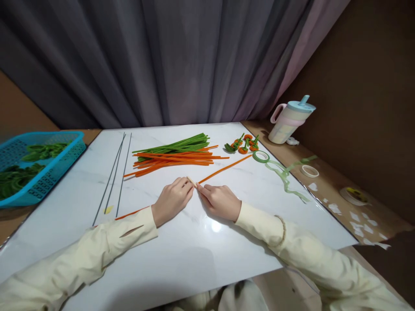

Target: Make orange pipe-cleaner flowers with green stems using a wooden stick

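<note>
Nearest, bare white surface [201, 255] lies open up to its front edge. Just beyond it the left hand [172, 201] and right hand [219, 201] meet, fingertips pinching a small pale stick [191, 181] wrapped by an orange pipe cleaner [225, 168]. Past the stick lies a pipe-cleaner bundle [175, 155]; far left of the stick, a blue basket [48, 166] overhangs the edge.
</note>
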Motion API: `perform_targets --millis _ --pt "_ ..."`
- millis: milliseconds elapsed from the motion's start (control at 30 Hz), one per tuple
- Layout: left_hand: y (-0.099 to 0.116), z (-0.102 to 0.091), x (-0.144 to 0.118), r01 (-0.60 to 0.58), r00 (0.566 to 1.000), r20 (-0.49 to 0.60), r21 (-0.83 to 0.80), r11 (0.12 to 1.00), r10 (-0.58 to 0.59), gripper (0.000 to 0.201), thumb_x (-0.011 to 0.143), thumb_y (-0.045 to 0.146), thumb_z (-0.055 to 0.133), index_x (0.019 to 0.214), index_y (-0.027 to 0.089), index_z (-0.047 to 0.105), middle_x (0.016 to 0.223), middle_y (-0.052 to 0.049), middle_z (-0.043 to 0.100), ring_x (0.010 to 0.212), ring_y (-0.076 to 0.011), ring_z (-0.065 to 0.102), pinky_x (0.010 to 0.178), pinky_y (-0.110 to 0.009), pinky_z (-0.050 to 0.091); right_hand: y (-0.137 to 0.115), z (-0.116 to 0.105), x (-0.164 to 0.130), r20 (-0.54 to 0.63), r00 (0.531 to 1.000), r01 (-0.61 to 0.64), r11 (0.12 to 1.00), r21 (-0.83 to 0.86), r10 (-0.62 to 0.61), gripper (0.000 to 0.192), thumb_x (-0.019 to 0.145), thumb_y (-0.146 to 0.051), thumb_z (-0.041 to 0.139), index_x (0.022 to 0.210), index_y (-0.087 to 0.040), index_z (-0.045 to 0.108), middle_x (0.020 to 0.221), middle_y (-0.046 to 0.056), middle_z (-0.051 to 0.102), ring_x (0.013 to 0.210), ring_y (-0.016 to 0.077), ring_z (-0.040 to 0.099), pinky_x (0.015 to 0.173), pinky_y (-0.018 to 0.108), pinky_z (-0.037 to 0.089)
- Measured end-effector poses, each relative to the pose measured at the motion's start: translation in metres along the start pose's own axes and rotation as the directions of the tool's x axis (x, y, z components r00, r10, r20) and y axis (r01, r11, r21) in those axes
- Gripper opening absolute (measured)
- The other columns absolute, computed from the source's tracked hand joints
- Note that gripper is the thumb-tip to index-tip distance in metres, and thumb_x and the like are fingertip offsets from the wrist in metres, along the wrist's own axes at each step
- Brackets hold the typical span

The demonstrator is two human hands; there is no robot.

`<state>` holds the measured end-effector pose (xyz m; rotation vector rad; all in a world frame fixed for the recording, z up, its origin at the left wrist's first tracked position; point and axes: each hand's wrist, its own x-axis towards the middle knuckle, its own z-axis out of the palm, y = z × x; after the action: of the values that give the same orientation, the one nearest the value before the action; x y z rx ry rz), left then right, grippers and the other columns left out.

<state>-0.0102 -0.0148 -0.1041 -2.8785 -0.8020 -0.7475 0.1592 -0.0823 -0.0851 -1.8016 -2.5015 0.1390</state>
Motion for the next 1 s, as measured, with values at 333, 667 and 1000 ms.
perform_targets --millis 333,667,1000 --pt "-0.003 0.000 0.002 -0.043 0.992 0.110 -0.133 0.990 0.058 0.019 0.090 0.017 0.038 0.099 0.016 0.056 0.091 -0.006 0.056 0.081 -0.0166 0.058 0.062 -0.025 0.049 -0.001 -0.003 -0.001 0.037 0.999 -0.013 0.996 -0.085 0.016 0.045 0.092 -0.021 0.031 0.135 -0.010 0.041 0.097 0.013 0.066 0.072 0.0231 0.064 0.055 0.031 0.036" --pt "-0.003 -0.008 0.011 0.010 0.969 0.244 -0.145 0.989 0.026 0.013 0.087 0.021 0.042 0.090 0.018 0.054 0.091 -0.004 0.057 0.071 -0.0151 0.056 0.057 -0.024 0.044 -0.004 -0.003 -0.005 0.059 0.998 0.009 0.979 -0.203 0.004 0.050 0.097 -0.026 0.019 0.141 -0.006 0.030 0.102 0.018 0.063 0.073 0.0226 0.065 0.054 0.031 0.038" --pt "-0.008 -0.005 0.022 -0.068 0.977 0.191 -0.148 0.987 0.096 0.011 0.083 0.022 0.045 0.079 0.016 0.055 0.081 -0.006 0.054 0.079 -0.0202 0.052 0.069 -0.031 0.045 0.013 -0.011 0.001 0.096 0.995 -0.055 0.988 0.147 0.042 0.049 0.093 -0.037 0.040 0.137 -0.015 0.037 0.102 0.009 0.067 0.086 0.0202 0.063 0.065 0.027 0.039"
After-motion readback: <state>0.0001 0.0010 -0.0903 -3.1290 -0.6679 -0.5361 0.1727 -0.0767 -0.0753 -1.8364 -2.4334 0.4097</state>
